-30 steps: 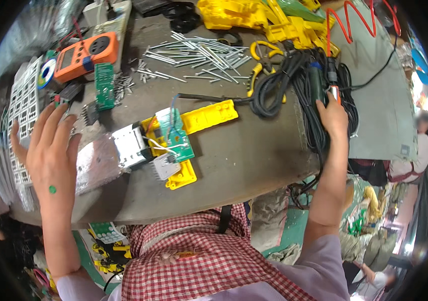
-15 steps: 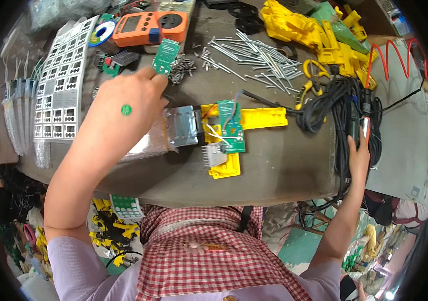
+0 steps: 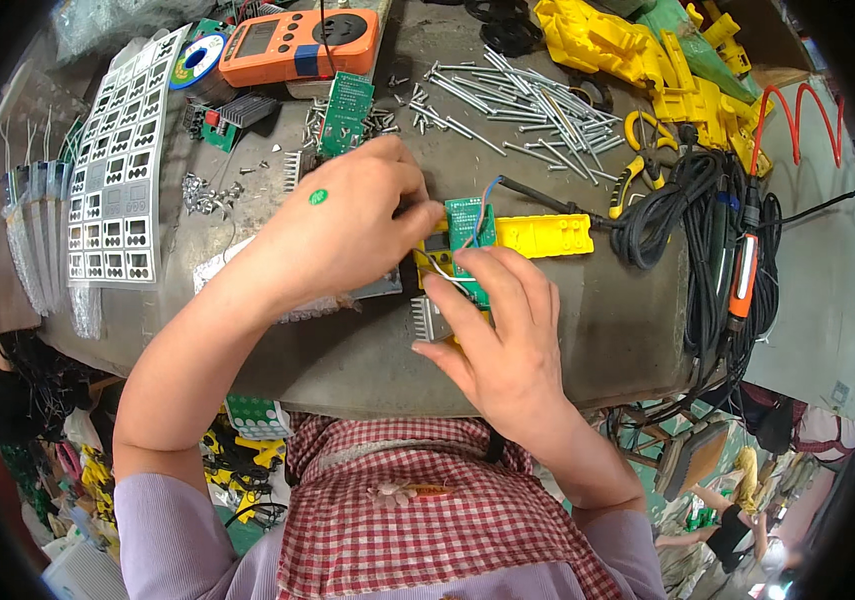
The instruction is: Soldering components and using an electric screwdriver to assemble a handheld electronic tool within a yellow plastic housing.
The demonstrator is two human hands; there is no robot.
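A yellow plastic housing [image 3: 544, 236] lies on the bench with a green circuit board [image 3: 468, 212] across it. White wires [image 3: 439, 266] run over the board, and a finned grey heat sink [image 3: 427, 318] sits at its near end. My left hand [image 3: 352, 220] is over the left side of the housing, thumb and fingertips pinched together near the wires; what they grip is hidden. My right hand [image 3: 509, 345] reaches in from the near right, its fingers apart, fingertips at the board and white wires. A black cable [image 3: 547, 197] with a blue wire leads toward the board.
Long screws [image 3: 537, 105] are heaped beyond the housing. An orange multimeter [image 3: 297, 48] and another green circuit board [image 3: 347, 112] lie at the far left. Yellow-handled pliers [image 3: 629, 180], coiled black cable [image 3: 662, 220] and an orange pen-shaped tool [image 3: 743, 275] are on the right.
My right hand has left the orange pen-shaped tool and come left to the circuit board. My left hand has moved right and nearer, from beside the farther board to the wires.
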